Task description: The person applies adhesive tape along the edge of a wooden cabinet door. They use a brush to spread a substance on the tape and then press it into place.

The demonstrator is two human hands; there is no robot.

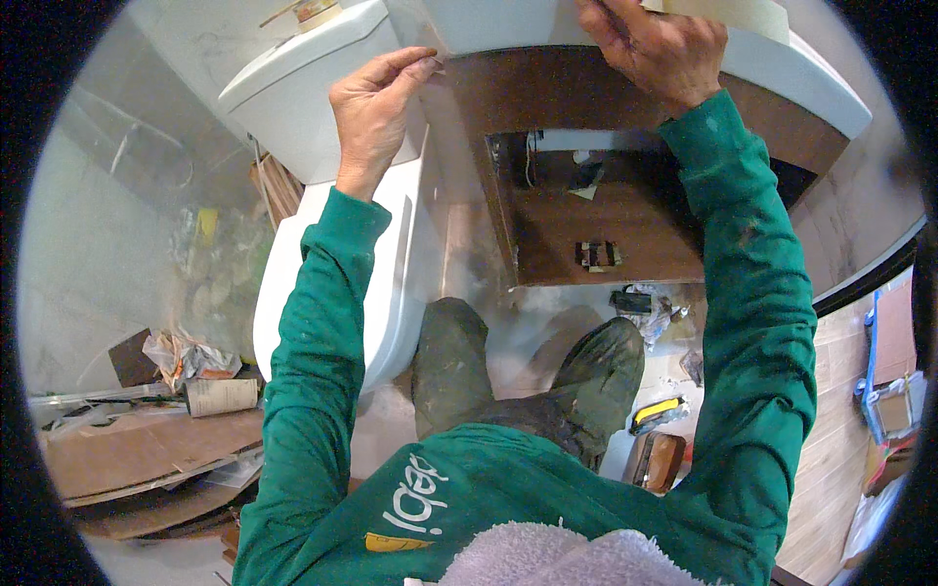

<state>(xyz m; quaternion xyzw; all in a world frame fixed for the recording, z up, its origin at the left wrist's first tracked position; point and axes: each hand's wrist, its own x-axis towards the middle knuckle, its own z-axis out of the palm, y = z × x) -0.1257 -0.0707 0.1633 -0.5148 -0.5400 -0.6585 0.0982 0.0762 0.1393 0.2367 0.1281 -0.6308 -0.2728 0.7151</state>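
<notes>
My left hand [376, 107] is raised over the toilet, between its cistern [308, 83] and the vanity's left end. Its thumb and forefinger are pinched together by the corner of the white washbasin top [498, 27]; anything between them is too small to make out. Above the front edge of the same basin, my right hand [669, 49] is closed with its fingers curled in, and what they grip is hidden at the picture's upper edge. Just beyond its knuckles sits a cream-coloured roll [738, 18], perhaps masking tape; I cannot tell if the hand touches it.
Below the basin, a brown vanity cabinet [606, 220] has an open front. The toilet lid [322, 283] is down beside my left leg. Cardboard sheets [147, 439] and crumpled wrapping pile up at left. A yellow-and-black tool [657, 412] lies on the floor at right.
</notes>
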